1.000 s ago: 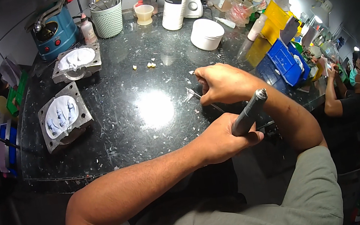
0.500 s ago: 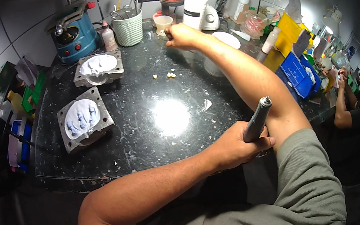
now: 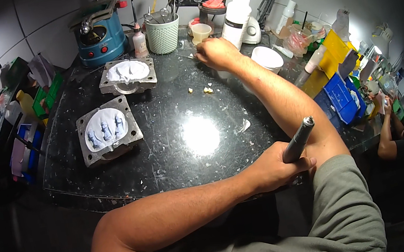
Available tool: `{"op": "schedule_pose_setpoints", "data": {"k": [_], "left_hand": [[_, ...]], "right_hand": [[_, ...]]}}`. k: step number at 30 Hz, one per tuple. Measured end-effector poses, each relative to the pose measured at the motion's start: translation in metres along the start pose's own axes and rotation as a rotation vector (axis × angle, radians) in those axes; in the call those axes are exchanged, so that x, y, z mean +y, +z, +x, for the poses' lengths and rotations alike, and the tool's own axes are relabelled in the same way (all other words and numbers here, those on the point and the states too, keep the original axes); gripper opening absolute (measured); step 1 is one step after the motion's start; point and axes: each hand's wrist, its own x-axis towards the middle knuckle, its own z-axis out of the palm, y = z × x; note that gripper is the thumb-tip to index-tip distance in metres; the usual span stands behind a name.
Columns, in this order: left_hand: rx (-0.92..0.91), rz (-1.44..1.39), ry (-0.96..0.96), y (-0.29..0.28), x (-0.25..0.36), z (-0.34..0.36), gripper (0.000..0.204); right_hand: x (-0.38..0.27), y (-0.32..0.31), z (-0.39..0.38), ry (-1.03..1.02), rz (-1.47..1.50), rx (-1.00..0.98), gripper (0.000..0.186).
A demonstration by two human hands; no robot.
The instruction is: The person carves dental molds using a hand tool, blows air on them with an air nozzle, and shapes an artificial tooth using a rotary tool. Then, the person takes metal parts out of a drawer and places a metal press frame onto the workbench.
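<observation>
Black table point(image 3: 164, 153) w/ white specks, grey wall point(image 3: 48, 23) behind. Head view: L hand point(image 3: 276, 168), right of ctr & low, is wrapped round a dark grey handpiece point(image 3: 297, 143), metal tip up. R hand point(image 3: 220, 54), upper ctr, has fingers bunched nr a pale cup point(image 3: 201, 33); can't tell from here if they've got anything. Small yellowish bits point(image 3: 208, 90) lie below it, mid-frame. Metal blocks point(image 3: 88, 157) w/ white fill sit ctr-left; blue machine point(image 3: 113, 43) upper left.

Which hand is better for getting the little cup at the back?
Probably the right hand: it's close to the cup, though maybe not empty. The left hand is farther away, gripping the grey tool.
</observation>
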Motion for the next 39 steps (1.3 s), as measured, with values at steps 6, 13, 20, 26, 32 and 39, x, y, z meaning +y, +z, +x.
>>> {"op": "schedule_pose_setpoints", "data": {"k": [6,13,20,26,32,39], "left_hand": [[-0.027,-0.011,-0.012,0.0,-0.006,0.003,0.045],[-0.016,-0.026,0.015,-0.002,-0.012,0.005,0.043],[0.136,-0.106,0.067,-0.011,-0.015,0.007,0.029],[-0.068,0.148,0.031,-0.002,-0.022,0.007,0.026],[-0.078,0.254,-0.033,0.018,-0.015,-0.007,0.027],[-0.127,0.161,-0.015,0.018,-0.014,-0.006,0.029]], "right_hand": [[0.0,-0.014,-0.015,0.14,0.054,-0.058,0.032],[0.011,-0.076,-0.049,0.297,0.273,0.084,0.032],[0.08,-0.097,-0.15,0.385,0.381,0.107,0.036],[0.046,-0.101,-0.191,0.234,0.411,0.178,0.023],[-0.047,-0.163,-0.213,-0.116,0.436,0.154,0.015],[-0.066,-0.135,-0.203,-0.415,0.466,0.018,0.022]]}}
